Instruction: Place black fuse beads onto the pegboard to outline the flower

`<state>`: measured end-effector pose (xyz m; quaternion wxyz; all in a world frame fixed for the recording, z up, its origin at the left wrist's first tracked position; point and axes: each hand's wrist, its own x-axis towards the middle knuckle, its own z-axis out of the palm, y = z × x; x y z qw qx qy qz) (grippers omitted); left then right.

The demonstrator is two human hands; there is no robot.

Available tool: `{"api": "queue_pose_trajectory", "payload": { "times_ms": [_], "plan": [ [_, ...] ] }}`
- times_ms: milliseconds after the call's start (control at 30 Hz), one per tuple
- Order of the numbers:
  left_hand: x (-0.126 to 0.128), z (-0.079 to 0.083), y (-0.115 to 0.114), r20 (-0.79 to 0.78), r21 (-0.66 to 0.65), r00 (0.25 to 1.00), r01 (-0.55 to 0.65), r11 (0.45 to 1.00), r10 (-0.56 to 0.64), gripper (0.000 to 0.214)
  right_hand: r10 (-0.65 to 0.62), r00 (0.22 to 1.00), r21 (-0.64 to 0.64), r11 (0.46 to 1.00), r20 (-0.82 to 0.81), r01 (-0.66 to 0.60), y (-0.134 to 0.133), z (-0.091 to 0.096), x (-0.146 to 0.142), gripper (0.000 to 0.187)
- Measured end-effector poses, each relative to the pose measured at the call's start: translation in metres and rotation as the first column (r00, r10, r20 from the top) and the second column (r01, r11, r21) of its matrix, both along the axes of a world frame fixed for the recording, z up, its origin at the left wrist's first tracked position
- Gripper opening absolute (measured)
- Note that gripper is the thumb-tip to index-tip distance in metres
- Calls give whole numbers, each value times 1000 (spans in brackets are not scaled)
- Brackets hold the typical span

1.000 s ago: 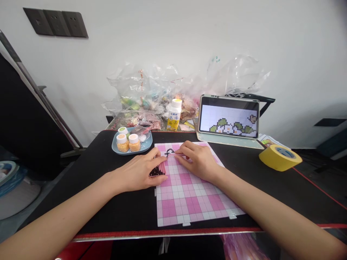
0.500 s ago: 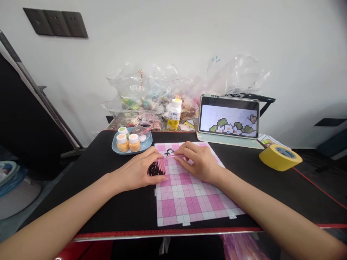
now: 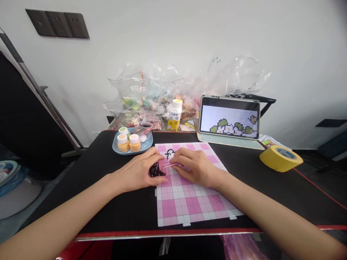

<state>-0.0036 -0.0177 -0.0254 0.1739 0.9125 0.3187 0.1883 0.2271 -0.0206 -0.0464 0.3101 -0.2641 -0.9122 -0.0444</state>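
My left hand [image 3: 137, 169] grips a small pink ridged tray [image 3: 164, 169] between thumb and fingers, at the left edge of the pegboard. Many black beads [image 3: 156, 170] lie in the tray. Pinched in my right hand [image 3: 197, 167] are slim pink tweezers [image 3: 170, 164], their tip over the tray among the ridges. Whether a bead sits at the tip is too small to tell. Under my right hand lies a pink-and-white checked pegboard [image 3: 170, 207]. Near its far edge is a short curved outline of black beads [image 3: 169, 151], partly hidden by my right fingers.
A blue plate [image 3: 145, 148] with several bead jars [image 3: 135, 143] stands at the left. Behind are a white-and-yellow bottle [image 3: 174, 115] and plastic bags [image 3: 141, 97]. A tablet [image 3: 229, 117] showing a pixel pattern leans at the back right, with yellow tape [image 3: 280, 159] nearby.
My right hand has moved slightly nearer, bringing the tweezers' tip from the tray's far edge down into the tray. More of the black bead outline shows. My left hand stays on the tray.
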Motion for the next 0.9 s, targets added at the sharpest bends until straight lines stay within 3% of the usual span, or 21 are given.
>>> {"api": "queue_pose_trajectory", "payload": {
  "times_ms": [900],
  "plan": [
    [1,0,1,-46,-5,999,-7,1000,7,47,-1,1000,7,1000,-28,1,1,0,-2,19]
  ]
}}
